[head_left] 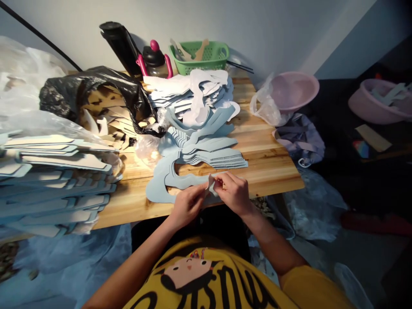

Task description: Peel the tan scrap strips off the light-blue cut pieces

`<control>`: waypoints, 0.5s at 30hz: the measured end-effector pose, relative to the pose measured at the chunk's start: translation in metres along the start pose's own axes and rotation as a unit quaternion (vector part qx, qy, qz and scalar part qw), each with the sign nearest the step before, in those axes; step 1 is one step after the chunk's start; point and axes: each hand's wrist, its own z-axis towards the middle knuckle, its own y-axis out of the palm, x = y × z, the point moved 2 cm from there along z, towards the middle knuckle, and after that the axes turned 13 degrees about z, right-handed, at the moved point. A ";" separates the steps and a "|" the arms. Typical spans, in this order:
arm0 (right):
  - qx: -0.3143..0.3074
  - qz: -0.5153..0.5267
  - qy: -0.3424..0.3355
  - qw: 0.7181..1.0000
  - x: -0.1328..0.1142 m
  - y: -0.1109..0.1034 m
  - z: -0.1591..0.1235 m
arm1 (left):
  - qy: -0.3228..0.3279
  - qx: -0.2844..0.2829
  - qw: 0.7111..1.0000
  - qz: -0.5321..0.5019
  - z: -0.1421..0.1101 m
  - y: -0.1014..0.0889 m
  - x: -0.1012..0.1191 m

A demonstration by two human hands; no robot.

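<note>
Two-hand pinch: left hand (pixel 189 201) and right hand (pixel 233 191) both narrow, fingertips on small pale piece (pixel 210 182); piece between hands, over blue cut-out (pixel 157 184), cannot tell if joined; blue stack (pixel 214 158) just beyond hands; piece looks light, thin, bendy, likely creases easily; best hold: edge, fingertips only.

1. The light-blue pieces (pixel 180 181) at my fingers (pixel 231 182) look matt and smooth.
2. My counter (pixel 268 156) is smooth, grained wood with a slight sheen.
3. The black bag (pixel 131 92) is glossy, crinkled plastic.
4. The green basket (pixel 202 65) is smooth plastic.
5. My yellow shirt (pixel 222 254) is soft-looking matt cloth.
</note>
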 end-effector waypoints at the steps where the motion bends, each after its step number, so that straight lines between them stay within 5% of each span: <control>1: 0.021 0.037 0.030 0.999 0.004 -0.003 0.002 | 0.001 0.001 1.000 -0.007 -0.001 0.000 0.000; 3: 0.067 0.156 0.106 0.980 0.016 -0.011 0.003 | 0.003 -0.001 1.000 -0.023 -0.002 0.001 -0.001; 8: 0.104 0.441 0.224 0.863 0.044 -0.047 -0.017 | 0.020 0.017 1.000 -0.002 -0.006 0.004 0.002; 11: -0.007 0.395 0.233 0.889 0.054 -0.074 -0.046 | 0.028 0.043 0.998 0.036 -0.008 0.006 0.003; 15: -0.178 0.170 0.218 0.944 0.064 -0.100 -0.081 | 0.044 0.061 0.993 0.087 -0.008 0.010 0.002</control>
